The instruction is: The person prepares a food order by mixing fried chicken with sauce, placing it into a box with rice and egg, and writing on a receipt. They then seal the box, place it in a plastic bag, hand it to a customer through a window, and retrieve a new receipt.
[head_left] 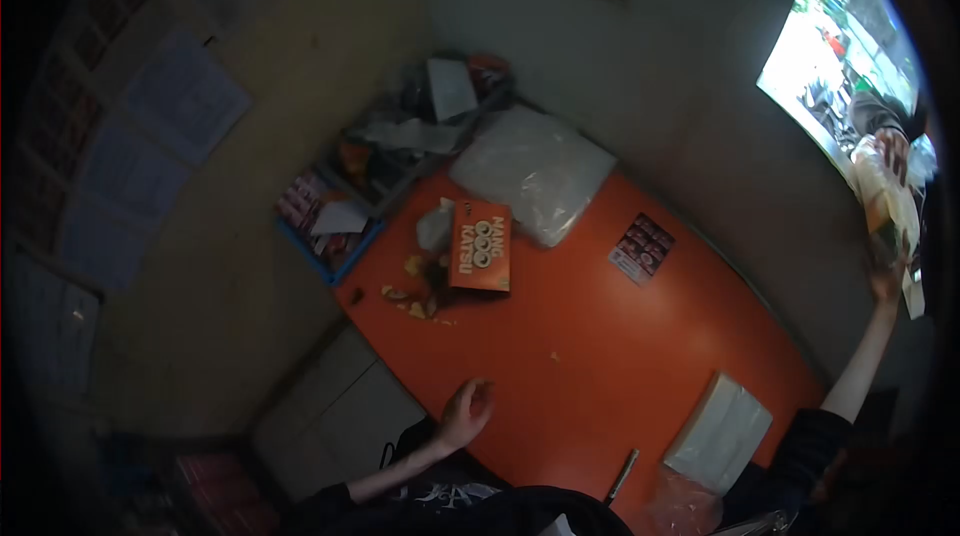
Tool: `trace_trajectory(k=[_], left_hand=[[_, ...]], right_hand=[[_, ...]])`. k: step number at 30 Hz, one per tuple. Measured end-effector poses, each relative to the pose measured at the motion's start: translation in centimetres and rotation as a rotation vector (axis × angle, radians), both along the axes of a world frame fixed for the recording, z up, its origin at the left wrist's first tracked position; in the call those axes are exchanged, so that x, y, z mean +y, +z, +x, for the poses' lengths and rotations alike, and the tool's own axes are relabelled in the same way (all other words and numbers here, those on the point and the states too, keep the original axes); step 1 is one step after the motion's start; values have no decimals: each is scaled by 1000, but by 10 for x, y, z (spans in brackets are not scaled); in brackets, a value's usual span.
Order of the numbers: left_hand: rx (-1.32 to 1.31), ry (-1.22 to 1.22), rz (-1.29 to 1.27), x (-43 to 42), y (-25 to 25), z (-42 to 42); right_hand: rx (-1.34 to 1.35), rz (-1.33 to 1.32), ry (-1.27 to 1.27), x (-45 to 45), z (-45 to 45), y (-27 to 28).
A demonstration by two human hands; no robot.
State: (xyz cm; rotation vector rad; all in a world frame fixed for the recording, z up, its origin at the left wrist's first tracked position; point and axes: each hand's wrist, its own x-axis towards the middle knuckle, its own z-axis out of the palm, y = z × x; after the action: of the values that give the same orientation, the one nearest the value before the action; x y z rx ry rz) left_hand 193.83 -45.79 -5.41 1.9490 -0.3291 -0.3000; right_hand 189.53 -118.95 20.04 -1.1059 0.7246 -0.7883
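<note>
My left hand [467, 414] hovers over the near left edge of the orange table [560, 366], fingers loosely curled and apart, with nothing in it. Far to the right, my right hand [886, 274] reaches to the bright window opening and holds the lower end of a plastic bag [886, 201] with something yellowish inside. Another person's hand [893, 148] touches the top of the same bag from outside the window. An orange box [481, 246] with printed lettering is on the table, beside scattered food pieces [410, 304].
A clear plastic package [535, 174] lies near the wall, next to a grey crate [405, 151] of items and a blue tray [333, 236]. A printed card [642, 248], a pen [622, 477] and a pale packet [718, 433] also lie on the table.
</note>
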Motion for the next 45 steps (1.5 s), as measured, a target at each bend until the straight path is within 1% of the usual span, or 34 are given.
trace_trajectory(k=[1, 2, 4, 6, 7, 8, 9, 10, 11, 12, 13, 14, 15, 16, 17, 18, 19, 20, 21, 22, 23, 24, 26, 27, 28, 31, 32, 35, 37, 39, 40, 43, 44, 45], left_hand=[[32, -15, -18, -1, 4, 5], [62, 2, -35, 9, 9, 6], [93, -28, -47, 16, 14, 11], [108, -66, -22, 27, 18, 15], [117, -54, -16, 33, 17, 17], [126, -49, -11, 40, 15, 19], [136, -47, -7, 47, 12, 22], [87, 46, 48, 53, 7, 27], [42, 139, 102, 60, 0, 31], [-2, 231, 155, 68, -11, 36], [29, 308, 150, 77, -26, 51], [63, 383, 148, 84, -28, 75], [-29, 341, 166, 92, -29, 99], [-122, 296, 182, 97, -21, 129], [-145, 201, 216, 99, -15, 159], [-177, 99, 245, 101, -12, 191], [-231, 55, 283, 98, -14, 220], [-283, 7, 318, 90, -17, 247], [-401, -33, 370, 82, -18, 275], [-509, -73, 414, 75, -19, 298], [-510, -122, 373, 70, -17, 318], [-505, -153, 322, 64, -17, 333], [-454, -316, 415, 56, -19, 357], [-446, -402, 471, 51, -21, 367], [-392, -444, 443, 45, -34, 373], [-369, -492, 526, 40, -58, 377], [-380, -467, 515, 40, -57, 376], [-377, -408, 483, 45, -56, 370], [-336, -393, 470, 48, -56, 370], [-275, -413, 442, 49, -46, 373], [-246, -424, 432, 50, -42, 375], [-77, -427, 192, 54, -45, 381], [-44, -411, 128, 57, -40, 380], [-10, -393, 66, 63, -29, 378]], right_hand=[[-40, -10, -57, -15, -4, -10], [-7, -53, -97, -22, 3, -22], [131, -175, -227, -37, 1, -41], [404, -401, -389, -30, 8, -52], [613, -578, -502, -24, 10, -58], [809, -751, -625, 1, 15, -59], [937, -898, -717, 36, 26, -58], [946, -1002, -671, 79, 42, -57], [858, -1056, -526, 135, 63, -60], [701, -1051, -285, 189, 85, -65], [497, -1025, 4, 260, 106, -72], [307, -920, 301, 331, 127, -80], [329, -884, 453, 384, 143, -99], [502, -942, 545, 440, 156, -113], [408, -998, 765, 471, 177, -144], [382, -1058, 805, 509, 193, -167], [365, -1008, 822, 541, 211, -191], [455, -956, 734, 576, 225, -212], [548, -900, 642, 607, 238, -225], [727, -923, 575, 634, 252, -229], [921, -948, 521, 654, 265, -231], [1117, -986, 473, 660, 268, -234], [908, -840, 553, 646, 266, -253], [787, -758, 582, 641, 267, -251], [630, -555, 637, 635, 263, -244], [500, -86, 687, 613, 255, -218], [548, -185, 600, 615, 256, -201], [666, -409, 512, 590, 243, -213], [765, -480, 396, 582, 239, -209], [890, -578, 312, 580, 237, -207], [835, -506, 243, 587, 235, -207], [977, -1195, 105, 620, 245, -181], [978, -1123, 148, 631, 246, -173], [944, -1170, 105, 642, 247, -166]])
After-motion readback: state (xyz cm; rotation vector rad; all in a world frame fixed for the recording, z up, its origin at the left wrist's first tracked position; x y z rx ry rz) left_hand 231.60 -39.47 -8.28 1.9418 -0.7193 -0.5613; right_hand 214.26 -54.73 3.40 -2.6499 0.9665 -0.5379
